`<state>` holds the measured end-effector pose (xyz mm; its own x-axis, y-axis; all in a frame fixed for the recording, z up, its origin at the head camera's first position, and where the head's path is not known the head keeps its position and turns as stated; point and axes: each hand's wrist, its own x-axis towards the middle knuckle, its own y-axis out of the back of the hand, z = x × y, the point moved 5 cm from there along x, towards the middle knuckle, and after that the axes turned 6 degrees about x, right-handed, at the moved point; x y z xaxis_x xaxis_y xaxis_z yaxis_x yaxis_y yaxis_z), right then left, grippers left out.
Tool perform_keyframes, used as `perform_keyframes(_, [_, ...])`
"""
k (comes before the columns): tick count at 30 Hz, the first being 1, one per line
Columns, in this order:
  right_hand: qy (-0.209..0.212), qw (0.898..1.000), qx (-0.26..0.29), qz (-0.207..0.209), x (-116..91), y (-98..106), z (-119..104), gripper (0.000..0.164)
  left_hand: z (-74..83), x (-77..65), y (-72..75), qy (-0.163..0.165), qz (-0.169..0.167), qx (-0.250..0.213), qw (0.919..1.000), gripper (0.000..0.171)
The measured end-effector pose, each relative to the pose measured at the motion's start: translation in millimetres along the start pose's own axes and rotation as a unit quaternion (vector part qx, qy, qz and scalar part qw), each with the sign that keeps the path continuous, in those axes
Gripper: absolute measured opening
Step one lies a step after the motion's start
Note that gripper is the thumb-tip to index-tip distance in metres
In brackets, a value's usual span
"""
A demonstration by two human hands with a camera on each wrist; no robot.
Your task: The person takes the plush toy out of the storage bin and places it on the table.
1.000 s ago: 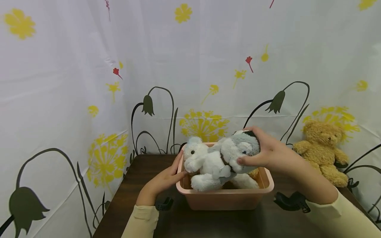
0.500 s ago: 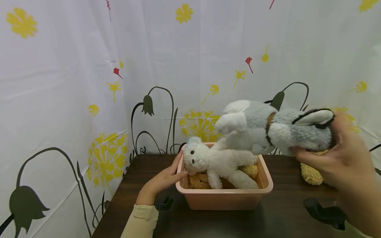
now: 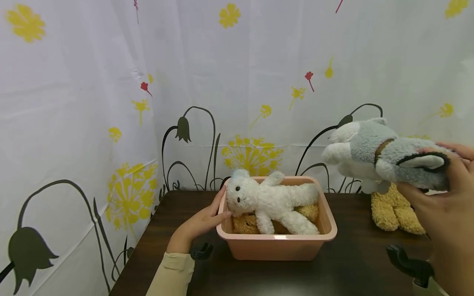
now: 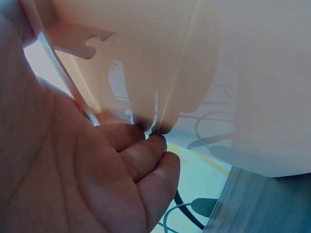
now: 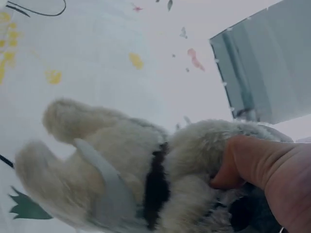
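Note:
My right hand (image 3: 449, 201) grips a grey-and-white stuffed dog (image 3: 366, 144) by its head, at the right of the head view. The dog lies sideways in the air, with a brown collar and its hind paws pointing left. In the right wrist view my thumb presses into the fur of the stuffed dog (image 5: 121, 141). My left hand (image 3: 198, 226) holds the left rim of a pink plastic bin (image 3: 274, 248), thumb over the rim and fingers along the outer wall (image 4: 204, 58). A white teddy bear (image 3: 274, 201) lies in the bin, partly covering a brown plush toy (image 3: 245, 224).
The bin stands on a dark wooden table (image 3: 355, 255). Behind the dog, a tan teddy bear (image 3: 396, 211) sits at the table's right, mostly hidden. A white curtain (image 3: 203, 74) with printed flowers hangs behind the table.
My right hand has lifted the stuffed dog out of the bin and carried it to the right, uncovering the white teddy bear. My left hand has stayed on the bin's rim.

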<state>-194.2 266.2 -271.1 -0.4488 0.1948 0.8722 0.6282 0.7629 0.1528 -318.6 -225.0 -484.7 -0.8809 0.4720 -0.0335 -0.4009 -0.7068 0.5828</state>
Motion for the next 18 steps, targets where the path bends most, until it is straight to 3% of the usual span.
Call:
perform_keyframes(3, [0.012, 0.999, -0.034, -0.006, -5, -1, 17, 0.078, 0.6, 0.5, -0.2, 0.006, 0.001, 0.001, 1.0000, 0.097])
perform_keyframes(5, [0.011, 0.998, -0.059, -0.014, -9, -5, 31, 0.074, -0.4, 1.2, 0.3, 0.011, 0.005, 0.004, 0.9999, 0.097])
perform_keyframes(9, [0.013, 0.995, -0.085, -0.042, -17, -15, 62, 0.051, -1.4, 3.8, 0.9, 0.012, 0.008, 0.010, 0.9998, 0.096])
perform_keyframes(11, [0.006, 0.994, -0.091, -0.061, -23, -20, 76, 0.049, -1.7, 5.1, 0.1, 0.011, 0.004, 0.009, 0.9999, 0.096])
perform_keyframes(18, [-0.042, 0.981, -0.093, -0.165, -42, -44, 119, 0.085, -2.3, 3.5, -2.4, 0.013, 0.001, -0.001, 0.9999, 0.096])
